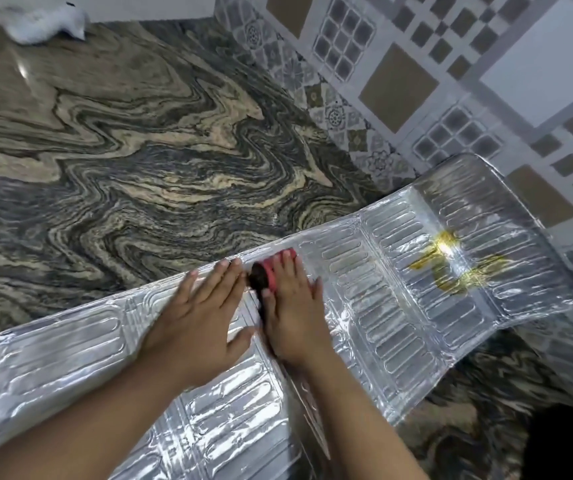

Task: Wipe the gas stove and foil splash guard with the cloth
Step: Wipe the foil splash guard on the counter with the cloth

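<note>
The foil splash guard [399,289] lies flat across the marbled countertop, running from lower left to right. A yellow oily stain [451,268] marks its right panel. My left hand [198,320] presses flat on the foil near the middle, fingers spread. Right beside it my right hand [292,313] holds a red and dark cleaning pad [266,271] down on the foil; only the pad's far end shows past my fingers. A white cloth [46,24] lies crumpled at the far left corner of the counter. No gas stove is in view.
The marbled counter [139,150] stretches to the back left. A patterned tile wall [451,81] rises along the right, close behind the foil's right end. A dark shape [569,445] fills the bottom right corner.
</note>
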